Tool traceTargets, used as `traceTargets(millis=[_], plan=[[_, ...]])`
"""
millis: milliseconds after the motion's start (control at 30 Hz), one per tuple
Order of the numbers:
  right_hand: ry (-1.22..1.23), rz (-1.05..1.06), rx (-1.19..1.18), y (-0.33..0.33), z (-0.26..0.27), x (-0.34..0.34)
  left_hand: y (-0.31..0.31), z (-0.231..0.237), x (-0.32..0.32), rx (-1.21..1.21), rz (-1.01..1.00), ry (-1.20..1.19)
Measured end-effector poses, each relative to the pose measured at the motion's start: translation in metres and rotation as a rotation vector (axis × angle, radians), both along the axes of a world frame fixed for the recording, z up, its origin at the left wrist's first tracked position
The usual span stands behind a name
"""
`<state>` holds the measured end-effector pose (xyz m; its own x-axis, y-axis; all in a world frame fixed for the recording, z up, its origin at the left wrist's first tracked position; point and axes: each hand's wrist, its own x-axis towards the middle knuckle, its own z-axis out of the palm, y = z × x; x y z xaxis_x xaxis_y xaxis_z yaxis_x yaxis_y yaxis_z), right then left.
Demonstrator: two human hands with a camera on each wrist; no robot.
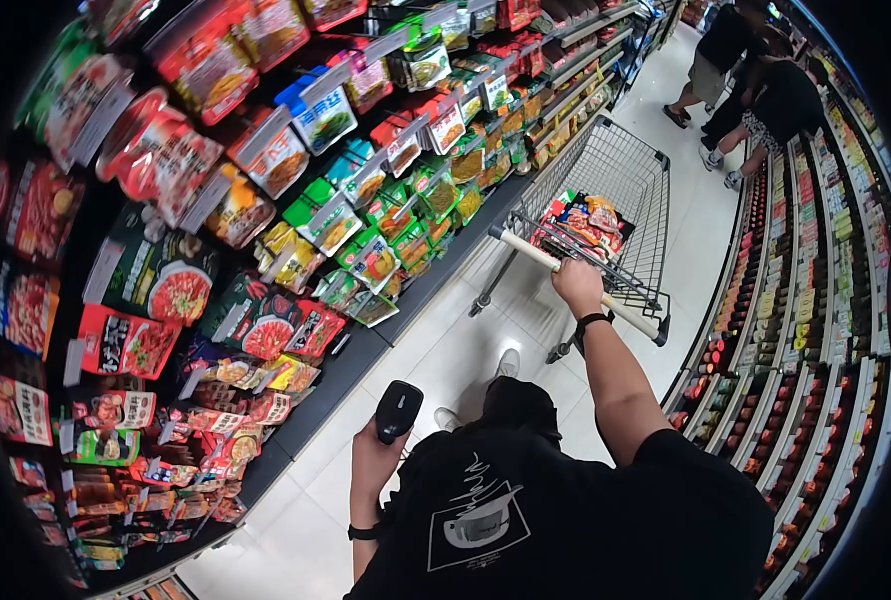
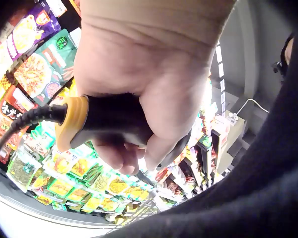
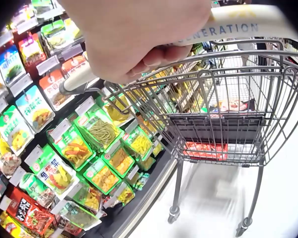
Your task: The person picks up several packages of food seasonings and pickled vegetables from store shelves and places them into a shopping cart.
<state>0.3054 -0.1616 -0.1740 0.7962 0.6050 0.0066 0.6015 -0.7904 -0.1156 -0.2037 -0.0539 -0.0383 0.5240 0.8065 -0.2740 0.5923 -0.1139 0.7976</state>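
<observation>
"Firm grasps on both sides: right hand point(image 1: 578, 287) closed round a pale cart handle point(image 1: 536, 250), left hand point(image 1: 374, 462) wrapped round a black scanner point(image 1: 399, 410) near the packet shelf point(image 1: 411, 320)."

"What could go wrong?"

"One-handed steering might let the wire cart point(image 1: 648, 178) veer into the shelf; the scanner's cord point(image 2: 20, 126) could snag there."

"And textures?"

"Smooth, rounded, plastic-looking scanner; cord ribbed near its base; stiff metal grid on the cart; glossy packets point(image 1: 598, 218) lying inside."

Head view: high, wide, facing forward and down. Left-wrist view: close, onto black-and-orange corded handheld device point(image 2: 114, 116). Right-wrist view: close, facing forward past cream cylindrical handle point(image 3: 238, 26); shares grey wire shopping cart point(image 3: 198, 130) with head view.
</observation>
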Motion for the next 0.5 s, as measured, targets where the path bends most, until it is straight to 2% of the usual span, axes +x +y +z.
traceTargets(millis=[100,233,333,433,500], plan=[[-0.006,0.008,0.015,-0.006,-0.003,0.029,0.015,0.006,0.039,0.037,-0.032,-0.02],[0.034,-0.016,0.022,-0.013,0.003,0.066,0.035,0.034,0.102,0.068,-0.124,0.108],[0.005,-0.005,0.051,-0.022,0.0,0.092,0.045,0.025,0.144,0.112,-0.191,-0.067],[-0.001,0.008,0.064,-0.028,-0.001,0.122,0.043,0.037,0.194,0.101,-0.235,0.088],[0.01,0.001,0.046,-0.032,-0.004,0.142,0.041,0.038,0.214,0.144,-0.316,0.088]])
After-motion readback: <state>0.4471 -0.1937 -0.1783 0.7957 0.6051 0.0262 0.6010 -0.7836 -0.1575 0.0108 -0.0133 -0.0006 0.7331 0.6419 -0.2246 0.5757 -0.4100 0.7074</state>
